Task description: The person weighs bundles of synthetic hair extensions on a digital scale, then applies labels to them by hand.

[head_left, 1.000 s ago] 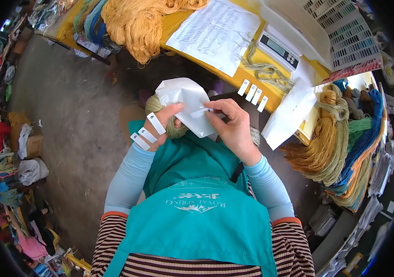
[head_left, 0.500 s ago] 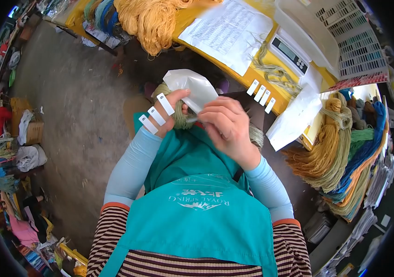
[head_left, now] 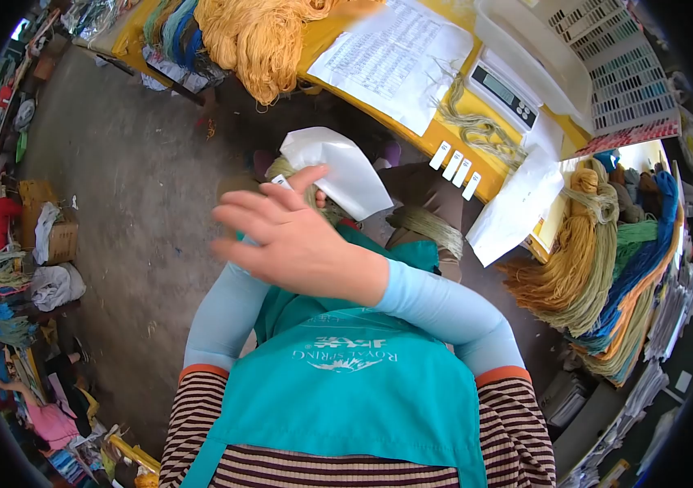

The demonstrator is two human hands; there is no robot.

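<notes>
My left hand [head_left: 311,178] is closed around a pale green yarn skein [head_left: 279,168] and a white plastic bag [head_left: 340,169], its thumb pressed on the bag. White labels were stuck along the back of that hand; only one label [head_left: 281,182] shows now. Over the left wrist lies my right hand [head_left: 297,244], palm down with fingers stretched and apart, their tips blurred. It hides most of the left hand's back and wrist. Another pale green skein [head_left: 427,227] rests across my right leg.
On the yellow table [head_left: 411,122] are a printed sheet [head_left: 395,61], a digital scale [head_left: 502,93], loose green yarn [head_left: 476,130] and several labels [head_left: 454,166] along the edge. Another white bag [head_left: 515,207] overhangs it. Orange yarn [head_left: 249,41] drapes at the back; coloured skeins [head_left: 598,268] hang right.
My right hand has moved left from the bag's lower edge to over my left wrist, its fingers now stretched out. The left hand still holds the bag and skein.
</notes>
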